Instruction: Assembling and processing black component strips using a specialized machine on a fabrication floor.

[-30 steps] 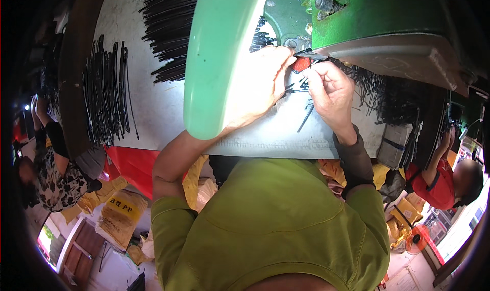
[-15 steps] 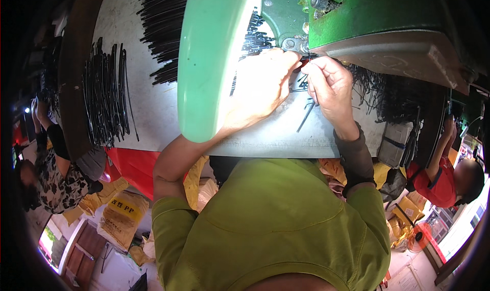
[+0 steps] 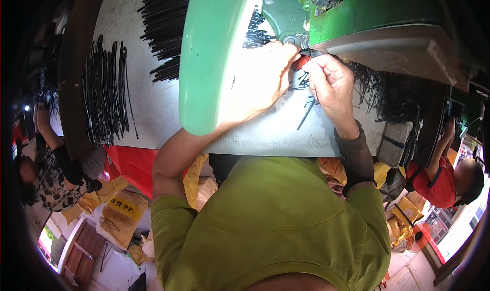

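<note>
Angling inward, left hand (image 3: 268, 76) and right hand (image 3: 332, 84) nearly meet — I cannot tell either grip's state.

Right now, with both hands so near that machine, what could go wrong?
The left hand and right hand, close to the green metal machine, might get pinched if it moves. The loose, thin black strips beside the right hand could be knocked askew. Glare beside the long, rounded green lamp may hide details.
</note>
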A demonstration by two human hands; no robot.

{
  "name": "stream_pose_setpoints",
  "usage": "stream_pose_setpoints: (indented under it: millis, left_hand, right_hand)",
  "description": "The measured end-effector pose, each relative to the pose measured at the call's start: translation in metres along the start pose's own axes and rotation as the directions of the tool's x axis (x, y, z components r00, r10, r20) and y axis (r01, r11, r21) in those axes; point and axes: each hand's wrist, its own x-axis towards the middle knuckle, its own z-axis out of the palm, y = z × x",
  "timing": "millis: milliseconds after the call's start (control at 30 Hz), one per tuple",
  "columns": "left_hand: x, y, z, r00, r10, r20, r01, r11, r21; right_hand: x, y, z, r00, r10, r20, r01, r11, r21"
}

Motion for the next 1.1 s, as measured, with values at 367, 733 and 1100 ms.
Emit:
stream_pose_setpoints:
  millis: [367, 733, 1100]
  left_hand:
    - [0.016, 0.006, 0.001, 0.997, 0.071, 0.009, -0.071, 0.977, 0.201]
    - [0.014, 0.007, -0.007, 0.995, 0.082, 0.061, -0.094, 0.973, 0.213]
    - [0.009, -0.003, -0.004, 0.984, 0.173, 0.046, -0.178, 0.974, 0.138]
  right_hand:
    - [0.009, -0.007, -0.003, 0.997, 0.073, 0.019, -0.075, 0.987, 0.144]
    - [0.011, -0.009, -0.001, 0.999, 0.041, 0.017, -0.042, 0.996, 0.085]
    - [0.010, -0.002, -0.001, 1.000, 0.027, -0.007, -0.026, 0.994, 0.102]
